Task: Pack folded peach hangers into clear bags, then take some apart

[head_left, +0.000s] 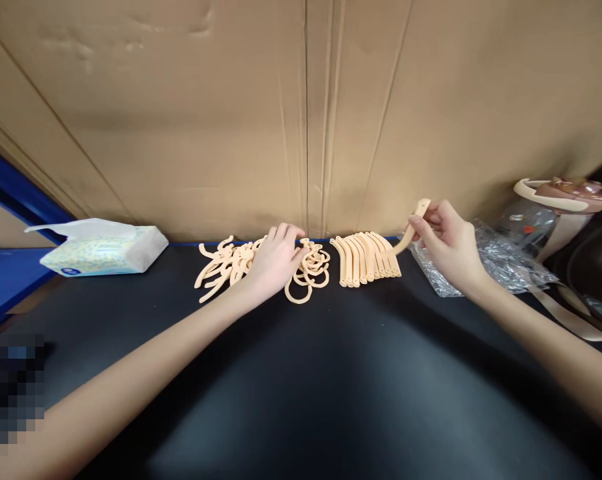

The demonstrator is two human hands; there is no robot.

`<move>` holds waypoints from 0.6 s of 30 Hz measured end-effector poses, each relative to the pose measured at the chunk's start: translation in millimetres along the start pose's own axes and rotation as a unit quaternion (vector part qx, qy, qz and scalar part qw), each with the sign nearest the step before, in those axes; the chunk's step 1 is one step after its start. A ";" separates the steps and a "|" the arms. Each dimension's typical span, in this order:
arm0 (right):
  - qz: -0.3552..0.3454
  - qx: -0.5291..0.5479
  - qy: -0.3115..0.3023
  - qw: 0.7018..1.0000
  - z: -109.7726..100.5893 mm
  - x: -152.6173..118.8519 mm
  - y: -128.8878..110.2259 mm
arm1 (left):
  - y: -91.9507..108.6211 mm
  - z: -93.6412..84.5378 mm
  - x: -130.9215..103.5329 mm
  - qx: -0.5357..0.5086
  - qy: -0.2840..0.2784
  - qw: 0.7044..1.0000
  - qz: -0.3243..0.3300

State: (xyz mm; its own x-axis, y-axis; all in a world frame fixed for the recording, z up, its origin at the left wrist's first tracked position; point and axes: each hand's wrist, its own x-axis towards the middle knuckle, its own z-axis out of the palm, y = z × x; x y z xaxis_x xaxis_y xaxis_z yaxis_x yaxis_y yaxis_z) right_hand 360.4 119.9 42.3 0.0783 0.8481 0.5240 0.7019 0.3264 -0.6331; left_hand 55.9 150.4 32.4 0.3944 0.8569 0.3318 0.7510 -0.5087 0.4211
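Observation:
My right hand (pixel 448 247) pinches a curved beige plastic strip (pixel 409 235) between thumb and fingers, raised at the right end of a neat row of similar strips (pixel 363 260). The strip has a small hole near its upper end. My left hand (pixel 277 260) is over a pile of beige open rings (pixel 313 270), its fingers bent and the thumb apart from them. Its fingertips are at the pile's upper left edge, and no held piece shows. Left of this hand lies a loose heap of curved beige pieces (pixel 221 267), partly hidden behind it.
A tissue pack (pixel 101 250) lies at the left on the black tabletop (pixel 301 387). Crumpled clear plastic bags (pixel 505 257) lie at the right, beside brown and beige items with a strap (pixel 571 327). Cardboard (pixel 205 120) stands along the back edge.

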 end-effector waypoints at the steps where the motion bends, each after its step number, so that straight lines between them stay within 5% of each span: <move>1: -0.008 -0.015 0.010 1.000 0.4 -2.2 3.1 | 1.1 5.3 0.4 0.011 -0.001 1.000 0.026; 4: -0.044 -0.055 0.000 0.997 4.8 -10.1 15.3 | 17.6 24.4 -5.5 0.023 -0.051 0.987 0.150; 8: -0.107 -0.087 -0.088 0.987 13.7 -22.9 32.8 | 43.0 49.1 -11.1 0.027 -0.112 0.955 0.273; 18: -0.176 -0.106 -0.181 0.962 23.8 -27.3 36.4 | 51.5 59.0 -3.1 0.051 -0.130 0.954 0.265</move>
State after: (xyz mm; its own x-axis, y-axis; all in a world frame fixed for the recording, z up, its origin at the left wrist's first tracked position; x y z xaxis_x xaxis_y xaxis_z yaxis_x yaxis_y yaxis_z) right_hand 367.0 118.5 -8.5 -0.4144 0.8032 0.4281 0.7720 0.5593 -0.3021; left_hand 124.6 126.4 3.3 0.8407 0.4805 0.2496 0.4522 -0.8766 0.1646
